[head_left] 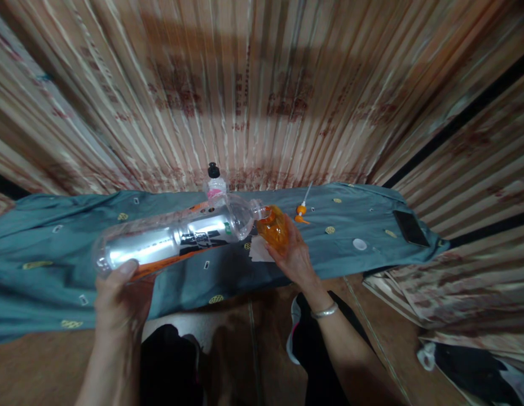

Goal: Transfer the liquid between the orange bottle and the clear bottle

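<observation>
My left hand (124,293) is closed round the base of a large clear plastic bottle (172,239) with a silver, black and orange label. The bottle lies nearly level, its open neck pointing right. That neck meets the mouth of a small orange translucent bottle (275,230), which my right hand (293,254) grips from the right. Whether liquid passes between them is too small to tell. Behind the large bottle stands a clear bottle with a black cap (213,171). An orange pump head (301,210) with a thin tube rests to the right of my right hand.
A green patterned cloth (355,214) covers the narrow surface. On it are a dark phone (410,228) at the right, a round whitish disc (360,244) and a pale paper piece (260,250). Pleated curtains (253,90) hang behind and at the right.
</observation>
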